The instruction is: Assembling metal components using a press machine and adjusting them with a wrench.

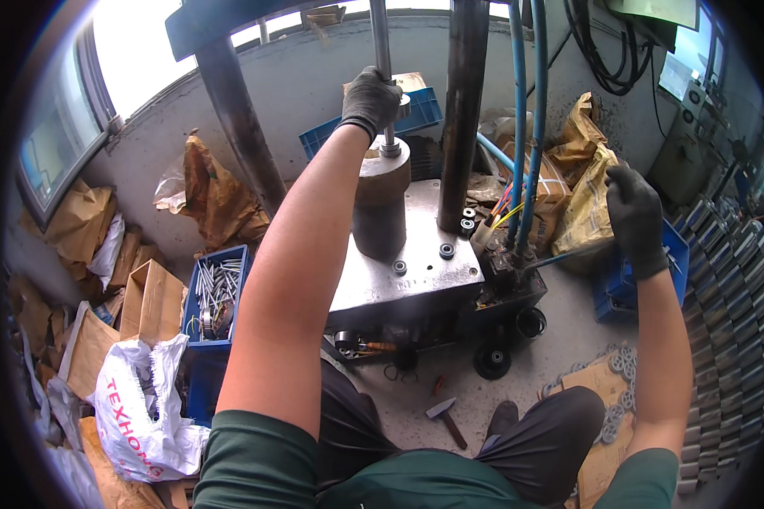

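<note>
My left hand, in a dark glove, is closed around an upright steel rod. A small shiny metal piece shows beside its fingers. Below, the rod's lower end meets the top of a thick steel cylinder. That cylinder stands on the metal table of a press. My right hand, also gloved, is curled at the end of a thin dark lever; the lever's grip end is hidden by the hand. Small bearings lie on the press table.
Dark press columns and blue hoses stand between my hands. At left are a blue bin of metal pins and a white sack. A hammer lies on the floor. Stacked metal tubes line the right side.
</note>
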